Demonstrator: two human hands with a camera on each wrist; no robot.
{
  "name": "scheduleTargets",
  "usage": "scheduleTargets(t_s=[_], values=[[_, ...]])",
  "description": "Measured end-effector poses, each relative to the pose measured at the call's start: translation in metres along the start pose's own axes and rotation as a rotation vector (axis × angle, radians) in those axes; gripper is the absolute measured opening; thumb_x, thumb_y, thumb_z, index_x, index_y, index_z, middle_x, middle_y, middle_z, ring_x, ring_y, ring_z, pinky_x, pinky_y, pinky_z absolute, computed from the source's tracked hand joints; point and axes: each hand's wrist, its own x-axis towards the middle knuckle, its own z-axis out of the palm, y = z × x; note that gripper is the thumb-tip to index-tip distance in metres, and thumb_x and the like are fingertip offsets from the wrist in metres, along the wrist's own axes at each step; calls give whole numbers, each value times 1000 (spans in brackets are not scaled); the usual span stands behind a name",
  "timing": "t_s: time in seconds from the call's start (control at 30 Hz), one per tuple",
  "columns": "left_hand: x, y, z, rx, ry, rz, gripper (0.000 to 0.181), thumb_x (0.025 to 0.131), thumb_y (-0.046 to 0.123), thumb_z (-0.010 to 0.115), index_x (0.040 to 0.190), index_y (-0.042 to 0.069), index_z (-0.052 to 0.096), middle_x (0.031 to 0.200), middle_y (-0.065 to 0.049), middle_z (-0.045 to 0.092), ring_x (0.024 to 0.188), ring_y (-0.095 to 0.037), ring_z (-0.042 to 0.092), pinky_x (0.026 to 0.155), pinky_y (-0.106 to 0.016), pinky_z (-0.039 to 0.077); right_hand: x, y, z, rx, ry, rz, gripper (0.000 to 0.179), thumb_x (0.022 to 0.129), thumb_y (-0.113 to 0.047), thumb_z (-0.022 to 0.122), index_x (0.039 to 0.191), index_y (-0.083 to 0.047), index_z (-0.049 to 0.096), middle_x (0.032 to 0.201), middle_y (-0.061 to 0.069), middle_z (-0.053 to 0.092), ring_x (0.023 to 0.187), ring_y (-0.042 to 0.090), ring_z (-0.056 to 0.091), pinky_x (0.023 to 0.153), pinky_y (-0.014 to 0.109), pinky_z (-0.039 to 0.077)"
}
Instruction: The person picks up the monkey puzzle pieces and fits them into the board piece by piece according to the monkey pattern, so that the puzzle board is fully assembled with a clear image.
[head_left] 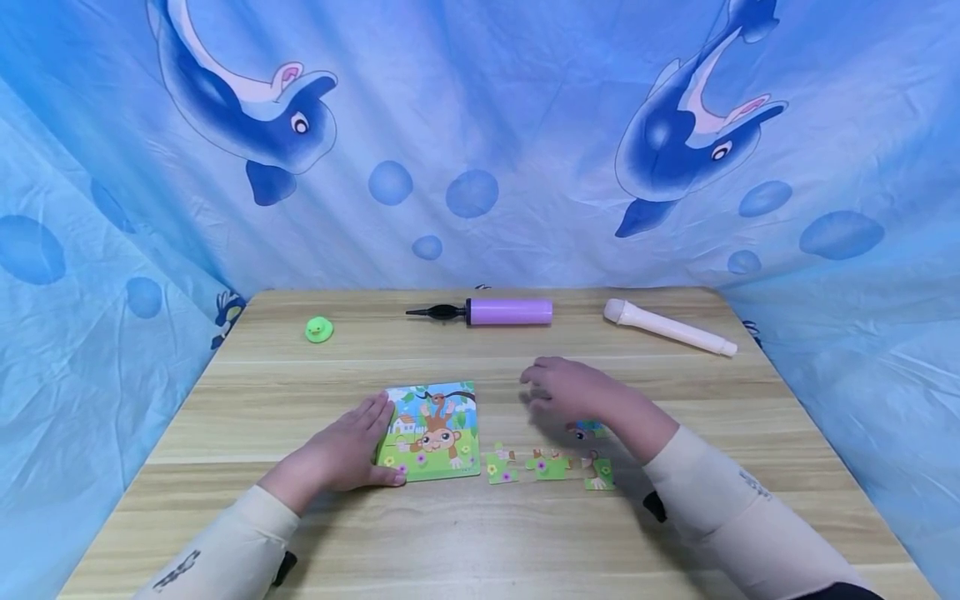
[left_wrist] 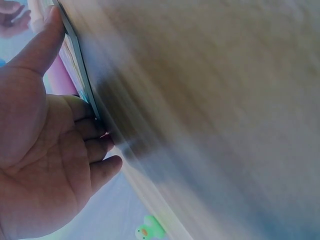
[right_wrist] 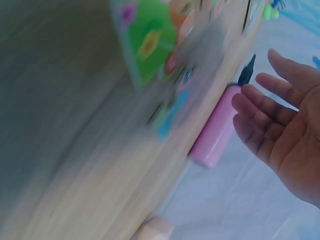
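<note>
On the table lies a square jigsaw puzzle (head_left: 431, 433) with a monkey picture. My left hand (head_left: 348, 446) rests along its left side, fingertips at the upper left edge and thumb at the near left corner. In the left wrist view the thumb and fingertips touch the edge of the puzzle (left_wrist: 82, 62). Loose puzzle pieces (head_left: 551, 467) lie to its right in a broken row. Above the table behind them hovers my right hand (head_left: 573, 390), fingers loosely bent and holding nothing. A piece with blue (head_left: 588, 429) is partly hidden by the right forearm.
Toward the back lie a small green toy duck (head_left: 318, 330), a purple hand pump (head_left: 510, 312) with a black nozzle, and a pale pink stick-shaped thing (head_left: 671, 327) with a wider head. A blue dolphin-print cloth (head_left: 480, 125) hangs behind the table (head_left: 450, 550) and at both sides.
</note>
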Motion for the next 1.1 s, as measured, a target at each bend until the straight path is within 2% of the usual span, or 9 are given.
scheduleTargets(t_s=[0.2, 0.27, 0.4, 0.5, 0.57, 0.73, 0.93, 1.1], values=[[0, -1, 1, -6, 9, -1, 112, 80, 67, 67, 154, -5, 21, 163, -22, 12, 150, -41, 13, 120, -54, 22, -20, 22, 4, 55, -49, 106, 40, 90, -32, 72, 122, -11, 63, 114, 4, 60, 103, 20, 60, 91, 41, 52], [0, 0, 1, -8, 11, -1, 113, 80, 67, 67, 154, -4, 21, 163, -22, 12, 150, -40, 13, 120, -54, 22, -27, 28, 6, 66, -71, 137, 34, 86, -33, 75, 113, -14, 64, 105, 2, 58, 93, 17, 58, 81, 39, 52], [1, -1, 1, -7, 11, -4, 113, 79, 68, 66, 154, -4, 21, 163, -21, 11, 150, -40, 13, 121, -53, 22, -37, 35, 9, 86, -122, 166, 27, 81, -26, 80, 97, -17, 62, 96, 1, 53, 84, 16, 51, 70, 34, 48], [1, -2, 2, -4, 11, -4, 113, 79, 69, 66, 154, -3, 21, 164, -21, 11, 150, -40, 12, 121, -53, 21, -41, 37, 13, 84, -128, 152, 26, 79, -19, 81, 96, -16, 61, 96, 1, 52, 86, 16, 50, 71, 33, 48], [1, -2, 3, -2, 10, -3, 114, 79, 69, 66, 154, -3, 20, 164, -21, 11, 150, -40, 12, 121, -53, 21, -41, 37, 15, 67, -103, 113, 25, 79, -16, 80, 96, -15, 62, 95, 1, 53, 85, 16, 50, 71, 33, 48], [1, -2, 3, -5, 11, -3, 113, 79, 69, 66, 154, -3, 21, 163, -21, 11, 150, -40, 13, 121, -53, 22, -37, 34, 20, 9, -31, 32, 19, 84, -21, 78, 95, -15, 64, 92, -2, 55, 82, 13, 50, 71, 31, 49], [0, -2, 3, -6, 13, -1, 113, 80, 68, 66, 154, -3, 21, 163, -21, 11, 150, -40, 13, 121, -53, 22, -25, 22, 23, -31, -26, 31, 21, 88, -29, 73, 101, -13, 66, 97, -3, 57, 87, 13, 54, 78, 33, 52], [0, -3, 3, -3, 16, 4, 113, 80, 69, 65, 154, -3, 21, 163, -21, 11, 150, -40, 12, 121, -53, 22, -10, 11, 22, -65, -17, 21, 28, 87, -32, 72, 104, -12, 66, 100, -2, 59, 90, 13, 54, 80, 34, 52]])
